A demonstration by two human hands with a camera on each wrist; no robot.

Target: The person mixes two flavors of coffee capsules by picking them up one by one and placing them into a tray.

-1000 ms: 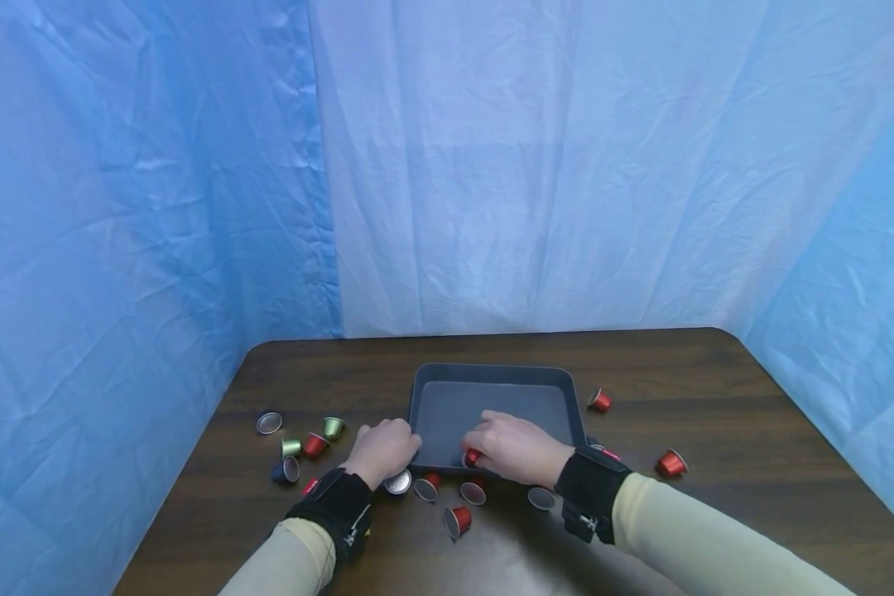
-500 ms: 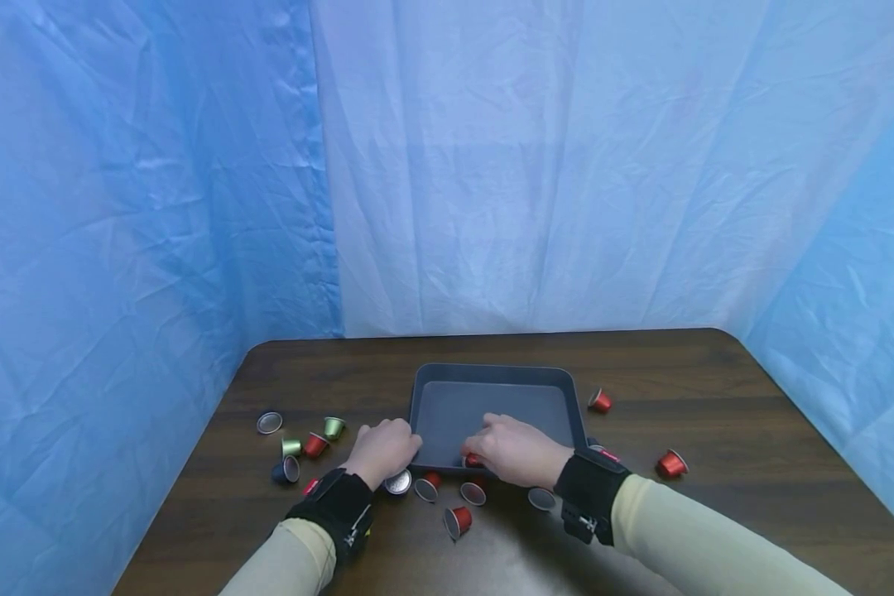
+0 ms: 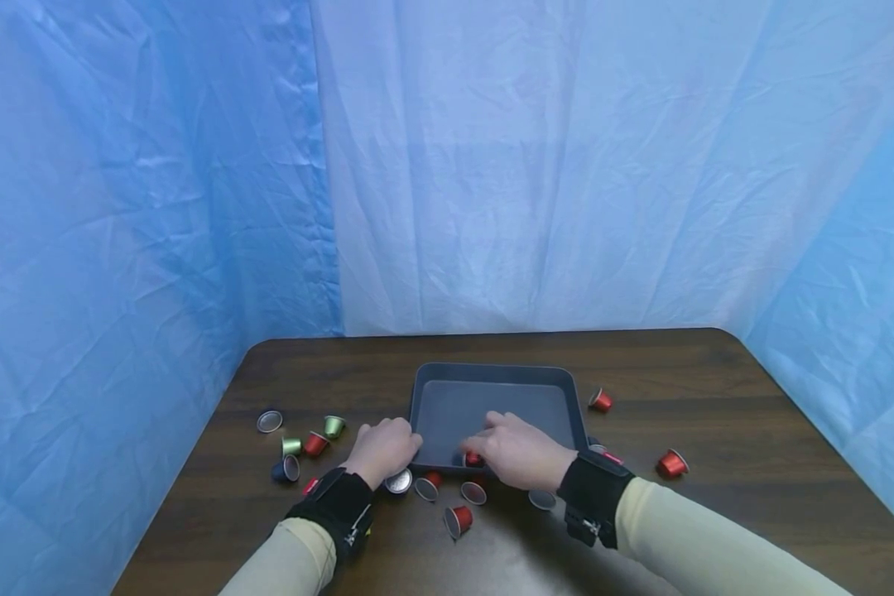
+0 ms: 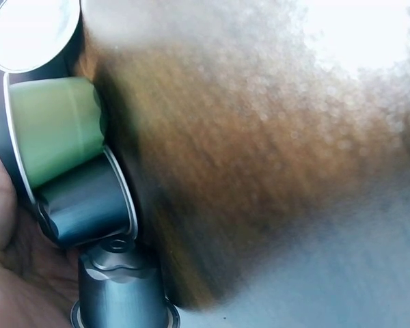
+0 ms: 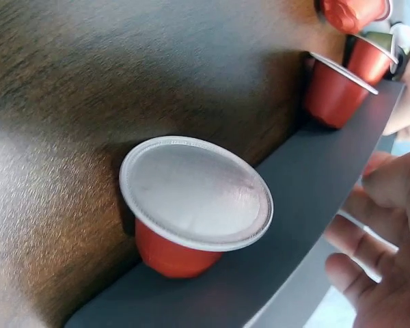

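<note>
Nearest me on the desk (image 3: 417, 571) there's a tipped red capsule (image 3: 459, 521). Then my left hand (image 3: 383, 449) at the dark tray's (image 3: 447, 406) near-left corner, grip hidden, can't tell. My right hand's (image 3: 521, 452) fingers curl by a red pod (image 3: 473, 458) at its near edge; pinching or not, can't tell.
</note>
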